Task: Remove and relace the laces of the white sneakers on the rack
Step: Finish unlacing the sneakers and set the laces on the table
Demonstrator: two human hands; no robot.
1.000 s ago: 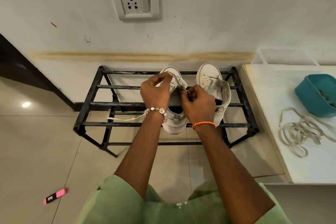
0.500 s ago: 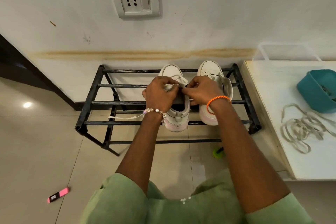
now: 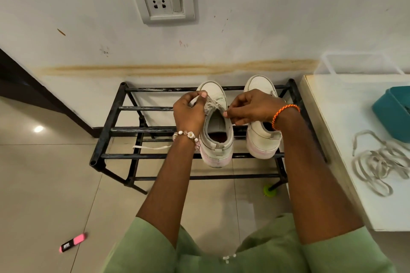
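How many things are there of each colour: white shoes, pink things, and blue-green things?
White sneakers: 2, the left sneaker and the right sneaker, both on the black rack.
Pink things: 1, the highlighter on the floor.
Blue-green things: 1, the teal basket on the white table.
Total: 4

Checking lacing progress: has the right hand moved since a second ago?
Yes. The right hand has shifted rightward, from over the left sneaker to in front of the right sneaker, its fingers pinching the lace.
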